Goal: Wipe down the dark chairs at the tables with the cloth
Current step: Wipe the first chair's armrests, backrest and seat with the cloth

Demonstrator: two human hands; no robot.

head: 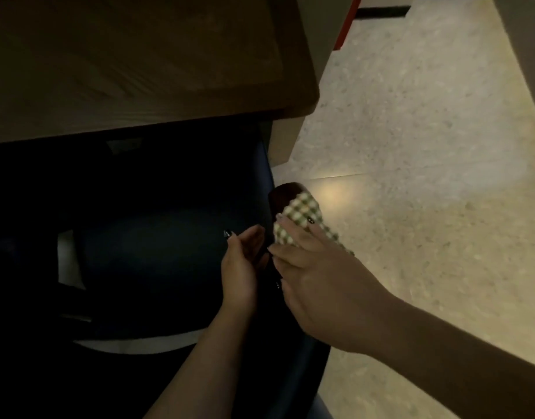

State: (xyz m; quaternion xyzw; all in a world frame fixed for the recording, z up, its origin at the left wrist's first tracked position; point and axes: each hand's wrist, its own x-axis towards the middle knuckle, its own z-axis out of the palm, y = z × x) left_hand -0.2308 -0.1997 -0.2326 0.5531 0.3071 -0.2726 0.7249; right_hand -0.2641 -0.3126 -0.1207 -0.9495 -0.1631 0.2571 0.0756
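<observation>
Our right hand (317, 285) is closed over the cloth (302, 220), pressing it down onto the chair arm (285, 193); the checked fabric is bunched under the fingers (293, 234) and wraps the arm just behind its rounded brown tip. Our left hand (240, 267) lies half-curled against the inner side of the same arm, fingers loosely bent and holding nothing we can make out, apparently steadying it.

To wipe well here, we should keep the cloth wrapped around the arm so top and both sides are rubbed in 1 pass, draw it all the way over the bare tip, then come back along the length toward us. The left hand should brace the chair (157, 246) so it does not swivel or roll.

The seat sits dark and tucked partly under the near edge of the counter (133, 74), beside its near right corner. It probably needs pulling out before we can reach it. The floor (411, 146) lies to the right.
</observation>
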